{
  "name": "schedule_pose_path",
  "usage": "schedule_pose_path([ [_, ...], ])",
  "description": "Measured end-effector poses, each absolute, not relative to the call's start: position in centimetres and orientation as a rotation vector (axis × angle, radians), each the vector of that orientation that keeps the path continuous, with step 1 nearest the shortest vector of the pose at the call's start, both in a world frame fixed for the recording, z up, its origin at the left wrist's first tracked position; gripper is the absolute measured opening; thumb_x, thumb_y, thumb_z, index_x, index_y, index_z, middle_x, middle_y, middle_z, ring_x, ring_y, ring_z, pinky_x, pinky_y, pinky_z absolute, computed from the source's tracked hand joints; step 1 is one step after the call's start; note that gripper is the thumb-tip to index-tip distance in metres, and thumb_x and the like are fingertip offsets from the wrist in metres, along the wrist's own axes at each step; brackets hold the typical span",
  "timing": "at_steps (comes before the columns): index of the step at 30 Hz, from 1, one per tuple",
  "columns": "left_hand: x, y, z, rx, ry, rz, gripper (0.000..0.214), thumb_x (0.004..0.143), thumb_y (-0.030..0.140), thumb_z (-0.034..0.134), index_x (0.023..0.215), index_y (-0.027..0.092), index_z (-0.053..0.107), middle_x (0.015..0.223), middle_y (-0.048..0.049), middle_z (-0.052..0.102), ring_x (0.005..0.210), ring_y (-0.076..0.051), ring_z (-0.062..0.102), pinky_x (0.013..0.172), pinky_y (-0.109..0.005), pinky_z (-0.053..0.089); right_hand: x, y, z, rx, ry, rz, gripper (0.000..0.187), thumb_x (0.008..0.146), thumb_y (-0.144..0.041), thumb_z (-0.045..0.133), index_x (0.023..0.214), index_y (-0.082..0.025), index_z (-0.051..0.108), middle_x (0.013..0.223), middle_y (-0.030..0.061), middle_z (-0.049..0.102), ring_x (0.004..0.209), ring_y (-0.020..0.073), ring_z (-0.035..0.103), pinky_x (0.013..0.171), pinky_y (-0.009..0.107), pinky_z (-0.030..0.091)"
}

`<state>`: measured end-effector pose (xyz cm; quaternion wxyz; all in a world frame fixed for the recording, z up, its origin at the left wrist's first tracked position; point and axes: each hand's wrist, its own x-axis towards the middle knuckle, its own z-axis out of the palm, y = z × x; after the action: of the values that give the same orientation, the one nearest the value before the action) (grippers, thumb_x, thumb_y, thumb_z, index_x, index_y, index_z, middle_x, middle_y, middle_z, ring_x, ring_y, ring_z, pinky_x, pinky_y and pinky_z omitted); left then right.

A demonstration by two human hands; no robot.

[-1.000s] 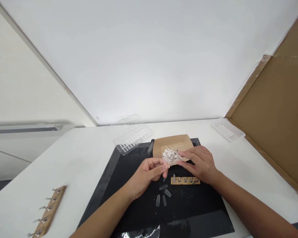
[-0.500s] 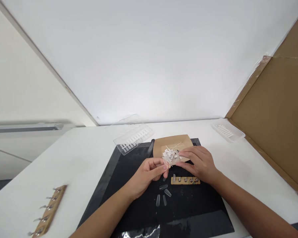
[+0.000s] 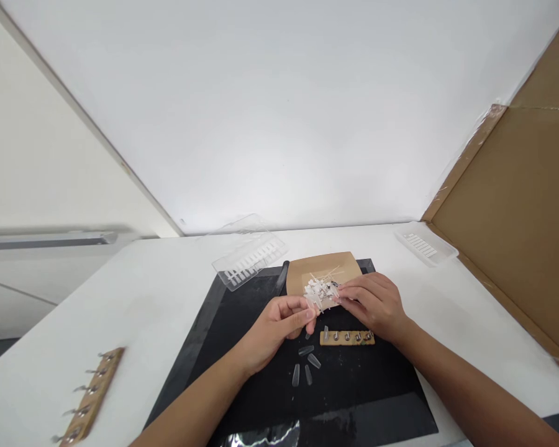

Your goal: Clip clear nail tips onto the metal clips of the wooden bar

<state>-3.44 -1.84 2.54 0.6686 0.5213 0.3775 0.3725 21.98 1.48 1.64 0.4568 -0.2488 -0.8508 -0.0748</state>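
Note:
My left hand (image 3: 282, 326) is closed, thumb against fingers, at the near left edge of a pile of small white and clear pieces (image 3: 320, 289). A translucent piece, apparently a clear nail tip (image 3: 313, 299), shows at its fingertips. My right hand (image 3: 370, 301) is pinched at the pile's right side; what lies between its fingertips is too small to make out. The pile sits on a brown paper sheet (image 3: 302, 268). Nearer me lie several loose clear nail tips (image 3: 313, 360). Below the right hand is a wooden strip (image 3: 353, 342) with metal pegs, a nail tip standing at its left end.
A black mat (image 3: 242, 391) covers the middle of the white table (image 3: 168, 279). Clear plastic boxes stand at the back left (image 3: 249, 264) and back right (image 3: 426, 245). Another pegged wooden strip (image 3: 95, 397) lies at the left. Cardboard (image 3: 517, 205) walls the right side.
My right thumb has moved up and closed toward the other fingers at the pile's right side. My left hand has barely moved.

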Motion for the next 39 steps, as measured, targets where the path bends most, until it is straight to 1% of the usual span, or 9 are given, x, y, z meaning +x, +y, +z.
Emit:
schedule_pose_path([
  [3, -3.4, -1.8, 2.6, 1.173, 0.857, 0.848, 0.041, 0.086, 0.051, 0.083, 0.076, 0.014, 0.069, 0.065, -0.0001, 0.061, 0.056, -0.007, 0.032, 0.054, -0.026, 0.018, 21.8, 1.5, 1.1, -0.651, -2.037, -0.119, 0.020, 0.096, -0.017, 0.079, 0.110, -0.025, 0.067, 0.096, 0.0024, 0.081, 0.085, 0.0192, 0.077, 0.077, 0.035, 0.057],
  [5, -3.4, -1.7, 2.5, 1.179, 0.857, 0.854, 0.041, 0.087, 0.051, 0.082, 0.076, 0.014, 0.069, 0.066, -0.0001, 0.061, 0.056, -0.007, 0.031, 0.054, -0.026, 0.018, 21.7, 1.4, 0.9, -0.670, -2.017, -0.051, 0.026, 0.096, -0.021, 0.080, 0.117, -0.025, 0.065, 0.094, 0.0018, 0.081, 0.083, 0.0188, 0.077, 0.077, 0.035, 0.058],
  [8, -3.4, -1.7, 2.4, 1.192, 0.858, 0.864, 0.041, 0.088, 0.051, 0.081, 0.076, 0.014, 0.068, 0.066, -0.0001, 0.061, 0.055, -0.007, 0.030, 0.054, -0.026, 0.017, 21.6, 1.1, 0.8, -0.709, -1.998, 0.118, 0.036, 0.098, -0.029, 0.080, 0.129, -0.026, 0.061, 0.089, -0.0017, 0.080, 0.080, 0.0174, 0.077, 0.080, 0.034, 0.060],
  [10, -3.4, -1.7, 2.3, 1.198, 0.862, 0.873, 0.041, 0.088, 0.052, 0.081, 0.076, 0.014, 0.068, 0.066, -0.0001, 0.061, 0.056, -0.007, 0.032, 0.054, -0.026, 0.018, 21.6, 0.9, 0.8, -0.703, -2.002, 0.221, 0.039, 0.098, -0.033, 0.080, 0.131, -0.027, 0.060, 0.085, -0.0038, 0.079, 0.077, 0.0161, 0.076, 0.077, 0.032, 0.061],
  [15, -3.6, -1.7, 2.2, 1.232, 0.871, 0.870, 0.043, 0.089, 0.054, 0.080, 0.076, 0.014, 0.068, 0.067, -0.0007, 0.062, 0.056, -0.007, 0.032, 0.055, -0.026, 0.019, 21.7, 0.5, 1.2, -0.620, -2.050, 0.333, 0.035, 0.096, -0.031, 0.081, 0.126, -0.027, 0.062, 0.086, -0.0034, 0.079, 0.078, 0.0149, 0.075, 0.067, 0.027, 0.058],
  [21, -3.5, -1.7, 2.5, 1.261, 0.895, 0.861, 0.043, 0.089, 0.055, 0.079, 0.080, 0.014, 0.070, 0.067, -0.0010, 0.063, 0.058, -0.008, 0.036, 0.055, -0.025, 0.022, 21.5, 0.4, 2.3, -0.513, -2.052, 0.258, 0.023, 0.097, -0.022, 0.079, 0.117, -0.025, 0.068, 0.090, 0.0000, 0.081, 0.081, 0.0154, 0.076, 0.069, 0.026, 0.061],
  [29, -3.9, -1.6, 2.6, 1.326, 0.918, 0.897, 0.044, 0.091, 0.056, 0.076, 0.078, 0.015, 0.070, 0.069, -0.0016, 0.064, 0.057, -0.008, 0.035, 0.055, -0.025, 0.023, 21.7, 0.9, 2.3, -0.543, -2.034, 0.177, 0.010, 0.098, -0.021, 0.076, 0.105, -0.024, 0.070, 0.088, 0.0026, 0.078, 0.080, 0.0177, 0.074, 0.070, 0.030, 0.062],
  [33, -4.0, -1.5, 2.9, 1.392, 0.975, 0.976, 0.040, 0.092, 0.055, 0.076, 0.082, 0.016, 0.070, 0.069, -0.0018, 0.067, 0.059, -0.010, 0.046, 0.057, -0.024, 0.032, 22.0, 1.1, 1.9, -0.601, -2.031, 0.179, 0.009, 0.099, -0.018, 0.071, 0.105, -0.024, 0.068, 0.089, 0.0033, 0.076, 0.079, 0.0171, 0.072, 0.069, 0.030, 0.060],
  [39, -3.8, -1.5, 3.1, 1.508, 1.005, 0.999, 0.036, 0.093, 0.052, 0.075, 0.084, 0.017, 0.074, 0.074, -0.0044, 0.074, 0.073, -0.017, 0.063, 0.073, -0.028, 0.048, 22.1, 1.1, 1.4, -0.748, -1.998, 0.427, 0.028, 0.102, -0.030, 0.069, 0.129, -0.025, 0.063, 0.095, 0.0033, 0.078, 0.078, 0.0165, 0.071, 0.066, 0.028, 0.058],
])
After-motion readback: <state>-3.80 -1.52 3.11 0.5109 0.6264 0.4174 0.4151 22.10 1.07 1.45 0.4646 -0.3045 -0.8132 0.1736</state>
